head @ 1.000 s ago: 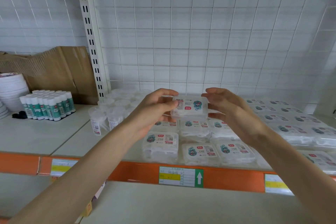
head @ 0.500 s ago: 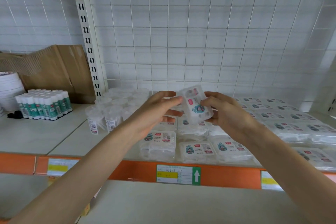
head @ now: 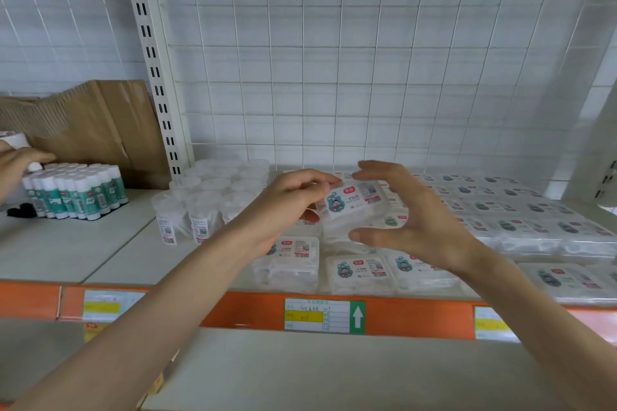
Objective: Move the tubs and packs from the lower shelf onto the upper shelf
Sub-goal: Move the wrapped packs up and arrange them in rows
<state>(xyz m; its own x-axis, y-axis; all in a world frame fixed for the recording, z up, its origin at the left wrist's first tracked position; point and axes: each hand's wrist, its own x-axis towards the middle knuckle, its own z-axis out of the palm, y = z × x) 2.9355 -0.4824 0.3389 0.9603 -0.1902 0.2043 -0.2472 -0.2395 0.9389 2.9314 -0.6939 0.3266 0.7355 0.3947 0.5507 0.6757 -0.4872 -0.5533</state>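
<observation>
My left hand (head: pixel 283 207) grips the left end of a clear plastic pack (head: pixel 354 203) with a white, teal and red label. The pack sits label-up over the stacked packs (head: pixel 357 272) on the upper shelf (head: pixel 110 243). My right hand (head: pixel 414 220) hovers at the pack's right end with fingers spread, thumb below and fingers above, and grips nothing. Clear round tubs (head: pixel 207 197) stand in a cluster left of the packs. The lower shelf (head: pixel 300 370) shows a bare surface below.
More rows of packs (head: pixel 521 217) fill the upper shelf's right side. Glue sticks (head: pixel 76 190) and brown cardboard (head: pixel 100 123) sit at the left, where another person's hand (head: pixel 16 163) reaches in. An orange price rail (head: pixel 233 310) edges the shelf; a slotted upright (head: pixel 157 83) rises behind.
The pack has turned from tilted to flat, label up, and come down over the stack. My right hand let go and spread open. A hand appeared at the far left.
</observation>
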